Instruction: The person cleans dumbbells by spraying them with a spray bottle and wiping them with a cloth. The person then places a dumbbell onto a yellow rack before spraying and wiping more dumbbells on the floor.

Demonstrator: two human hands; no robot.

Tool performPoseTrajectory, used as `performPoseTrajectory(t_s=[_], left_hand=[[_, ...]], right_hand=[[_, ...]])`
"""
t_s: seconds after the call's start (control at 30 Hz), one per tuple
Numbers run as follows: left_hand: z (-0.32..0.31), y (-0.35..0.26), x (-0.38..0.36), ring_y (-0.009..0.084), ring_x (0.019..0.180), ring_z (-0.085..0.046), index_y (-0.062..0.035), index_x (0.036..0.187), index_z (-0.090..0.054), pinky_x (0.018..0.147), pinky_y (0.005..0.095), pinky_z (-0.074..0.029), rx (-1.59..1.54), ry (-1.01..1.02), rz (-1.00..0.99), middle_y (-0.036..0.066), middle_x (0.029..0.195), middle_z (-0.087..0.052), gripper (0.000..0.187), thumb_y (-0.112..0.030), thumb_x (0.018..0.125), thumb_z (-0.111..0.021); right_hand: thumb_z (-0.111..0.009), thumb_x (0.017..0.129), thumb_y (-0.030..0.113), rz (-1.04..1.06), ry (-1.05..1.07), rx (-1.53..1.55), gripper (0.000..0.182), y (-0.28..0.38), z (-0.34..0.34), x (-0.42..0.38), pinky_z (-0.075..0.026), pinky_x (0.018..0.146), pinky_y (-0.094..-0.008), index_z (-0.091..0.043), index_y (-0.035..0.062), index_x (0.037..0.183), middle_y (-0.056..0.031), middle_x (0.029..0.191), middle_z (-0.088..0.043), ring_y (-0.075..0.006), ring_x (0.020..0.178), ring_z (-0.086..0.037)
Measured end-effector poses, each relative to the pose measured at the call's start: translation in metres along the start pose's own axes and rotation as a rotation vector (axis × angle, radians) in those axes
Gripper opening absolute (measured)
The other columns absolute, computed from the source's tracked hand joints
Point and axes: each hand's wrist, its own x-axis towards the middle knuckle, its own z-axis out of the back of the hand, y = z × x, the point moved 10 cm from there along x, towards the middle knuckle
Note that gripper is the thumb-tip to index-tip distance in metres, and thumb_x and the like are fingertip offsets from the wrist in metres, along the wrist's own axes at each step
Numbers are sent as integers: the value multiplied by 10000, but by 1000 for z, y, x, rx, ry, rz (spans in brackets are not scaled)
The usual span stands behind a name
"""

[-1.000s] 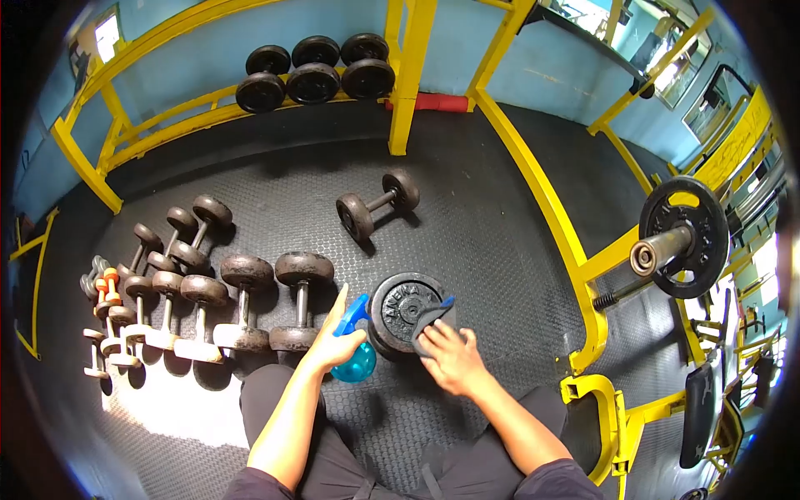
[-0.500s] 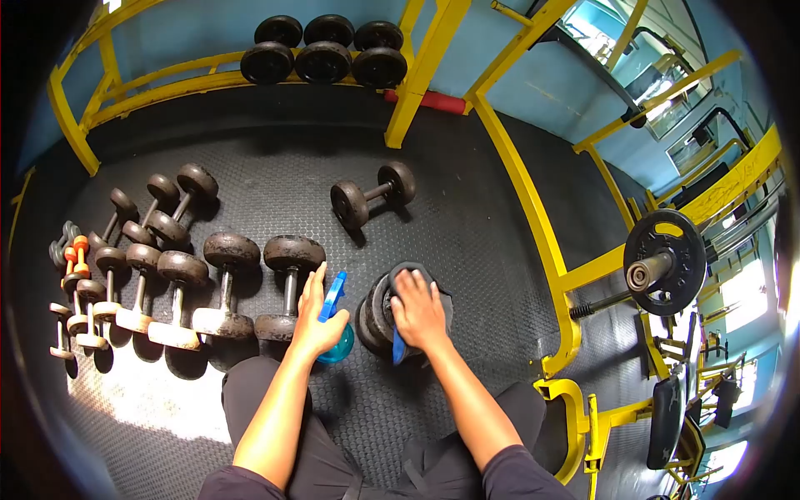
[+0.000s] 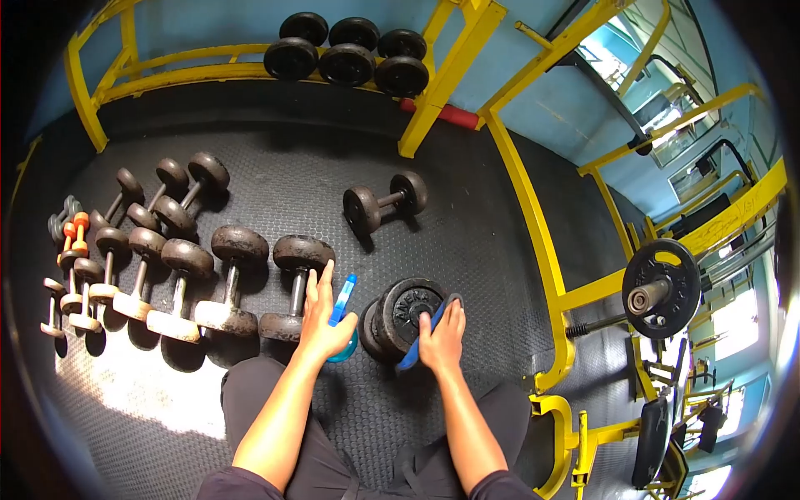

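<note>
My left hand [image 3: 319, 327] is at a spray bottle [image 3: 342, 302] with a blue trigger head and a teal body. My thumb crosses its neck while the fingers stretch up past it, near a large upright dumbbell [image 3: 297, 291]. In my right hand [image 3: 444, 343] is a folded cloth [image 3: 414, 355], blue with a dark side, pinched between thumb and fingers. The cloth is tilted at the right edge of another upright dumbbell [image 3: 407, 315], whose top face shows raised lettering. Part of the bottle is hidden by my left hand.
Several worn dumbbells [image 3: 231, 284] stand in rows on the left. One dumbbell [image 3: 385, 202] lies ahead on the black rubber floor [image 3: 283, 158]. A yellow rack [image 3: 528, 196] and a barbell plate [image 3: 662, 289] are on the right; more dumbbells [image 3: 347, 65] sit at the back.
My right hand has moved right with the cloth, uncovering the dumbbell's top face. My left hand stays at the spray bottle. The view has shifted slightly.
</note>
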Motion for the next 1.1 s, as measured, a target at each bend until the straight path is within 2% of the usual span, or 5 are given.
performPoseTrajectory(t_s=[0.17, 0.33, 0.67, 0.97, 1.1], left_hand=[[2, -5, -7, 538, 1427, -200, -191, 1573, -155, 1125, 555, -304, 12, -23, 4, 358, 1560, -65, 991, -120, 714, -644], [-1, -2, -7, 540, 1442, -139, -177, 1568, -165, 1130, 548, -308, -43, -30, -4, 364, 1555, -31, 979, -90, 718, -643], [-2, 13, 2, 525, 1459, -85, -198, 1563, -172, 1161, 537, -237, -79, -66, 71, 397, 1532, -36, 970, -76, 718, -632], [-4, 5, 2, 508, 1468, -59, -173, 1566, -165, 1157, 529, -254, -94, -71, 26, 380, 1534, -57, 960, -76, 722, -611], [-3, 3, -3, 498, 1472, -62, -167, 1566, -162, 1143, 524, -289, -131, -53, 56, 348, 1550, -39, 954, -80, 729, -611]], right_hand=[[-452, 955, 581, -156, 122, 31, 760, 40, 5, 57, -278, 1140, -537, -404, -2, 1439, -179, 1521, -382, -384, 1420, -307], [-477, 929, 592, 302, 76, -56, 680, 116, -13, 37, -123, 1166, -623, -514, 100, 1397, -112, 1532, -389, -359, 1459, -248], [-554, 811, 59, 690, 239, -194, 734, 59, 7, -93, -235, 1190, -489, -338, 75, 1512, -181, 1596, -247, -385, 1455, -273], [-330, 1060, 418, 54, 83, 633, 693, -54, -30, -13, -157, 1202, -393, -150, -54, 1534, -237, 1615, -120, -343, 1483, -192], [-258, 966, 718, -362, 289, 918, 928, -80, -46, 63, -306, 1128, -351, -485, -78, 1384, -199, 1416, -511, -287, 1356, -426]])
